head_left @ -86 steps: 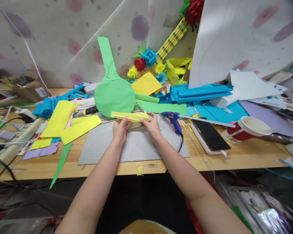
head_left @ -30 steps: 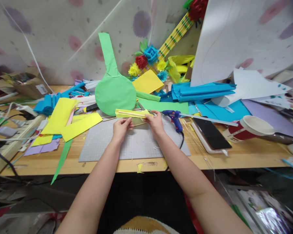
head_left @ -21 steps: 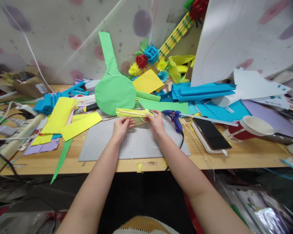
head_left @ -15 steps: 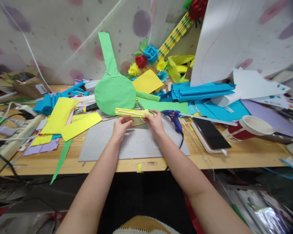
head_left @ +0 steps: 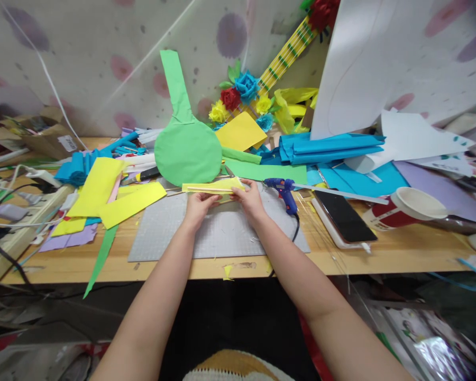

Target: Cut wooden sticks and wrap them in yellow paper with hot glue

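Both hands hold a narrow yellow paper strip (head_left: 218,185) above the grey cutting mat (head_left: 158,241). A thin pale stick (head_left: 206,189) lies lengthwise along the strip. My left hand (head_left: 199,209) pinches the lower edge near the strip's left half. My right hand (head_left: 249,200) is closed on its right end, thumb on the near side. Just behind the strip stands a round green paper-covered shape (head_left: 187,151) with a long handle. To the right of my right hand lies a blue glue gun (head_left: 283,193) with a long glue stick in its back.
Yellow paper pieces (head_left: 133,203) and a power strip (head_left: 19,233) lie to the left. A phone (head_left: 345,214) and a paper cup (head_left: 404,209) sit on the right. Paper flowers (head_left: 241,92), a white board (head_left: 349,69) and folded blue paper (head_left: 331,148) are at the back.
My left fingers have come in under the strip and now grip its lower edge. The strip has turned to show a wider face, with the stick near its lower edge.
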The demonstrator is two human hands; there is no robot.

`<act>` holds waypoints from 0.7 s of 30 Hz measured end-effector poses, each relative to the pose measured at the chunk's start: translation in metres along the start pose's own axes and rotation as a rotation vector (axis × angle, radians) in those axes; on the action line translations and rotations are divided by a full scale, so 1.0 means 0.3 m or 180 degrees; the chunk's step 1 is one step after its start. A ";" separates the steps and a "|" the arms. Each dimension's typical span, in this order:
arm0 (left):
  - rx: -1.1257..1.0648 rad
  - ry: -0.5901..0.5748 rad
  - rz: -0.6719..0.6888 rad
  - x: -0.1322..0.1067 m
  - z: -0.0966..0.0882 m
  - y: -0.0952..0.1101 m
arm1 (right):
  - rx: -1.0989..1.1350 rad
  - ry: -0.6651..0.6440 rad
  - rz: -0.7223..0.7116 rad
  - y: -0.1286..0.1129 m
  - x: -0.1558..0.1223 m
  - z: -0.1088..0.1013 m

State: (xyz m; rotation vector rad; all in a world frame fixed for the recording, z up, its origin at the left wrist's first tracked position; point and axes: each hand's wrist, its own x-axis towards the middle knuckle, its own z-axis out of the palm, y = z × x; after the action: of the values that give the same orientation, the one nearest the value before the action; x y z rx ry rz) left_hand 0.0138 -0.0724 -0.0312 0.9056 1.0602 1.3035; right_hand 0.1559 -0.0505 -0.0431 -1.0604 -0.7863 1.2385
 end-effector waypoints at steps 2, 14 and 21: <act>-0.0063 0.0060 -0.0005 0.000 0.001 0.000 | 0.0004 -0.0024 0.0045 0.000 -0.001 0.002; -0.0325 0.0262 0.0103 0.007 -0.004 0.000 | -0.0351 -0.0327 0.0012 -0.011 -0.022 0.010; -0.0538 0.0396 -0.0113 0.006 0.010 0.006 | -0.0404 -0.0664 -0.0590 -0.002 -0.039 0.019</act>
State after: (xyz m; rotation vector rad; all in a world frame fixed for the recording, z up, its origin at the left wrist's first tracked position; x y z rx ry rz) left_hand 0.0161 -0.0704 -0.0288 0.6834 1.0393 1.4114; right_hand 0.1487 -0.0608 -0.0399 -0.9451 -1.1111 1.1639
